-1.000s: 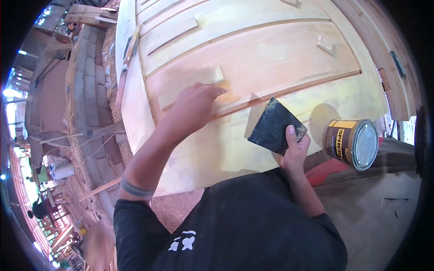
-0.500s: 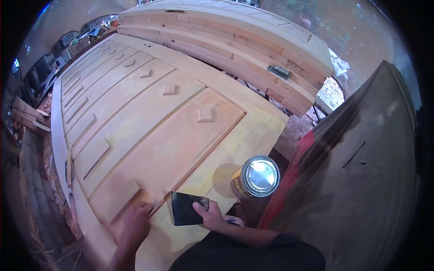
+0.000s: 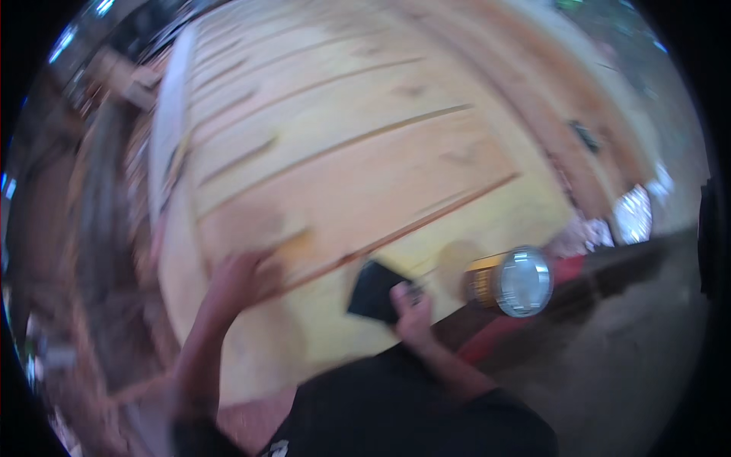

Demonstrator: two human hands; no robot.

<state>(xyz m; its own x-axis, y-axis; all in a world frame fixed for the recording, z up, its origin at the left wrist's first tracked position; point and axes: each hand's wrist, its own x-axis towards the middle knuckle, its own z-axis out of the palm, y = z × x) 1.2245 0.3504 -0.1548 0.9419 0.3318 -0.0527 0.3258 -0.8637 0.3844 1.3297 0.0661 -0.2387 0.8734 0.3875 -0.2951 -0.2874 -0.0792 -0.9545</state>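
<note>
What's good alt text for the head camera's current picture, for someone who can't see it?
A person's right hand holds a flat black square over a pale panelled wooden surface. The left hand is beside a yellowish patch on that surface, and a metal can stands to the right. The picture is blurred.

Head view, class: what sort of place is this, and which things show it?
Probably a woodworking shop: a large panelled wooden piece, perhaps a door, lies flat; more long timber runs alongside; a can sits at the near edge.
</note>
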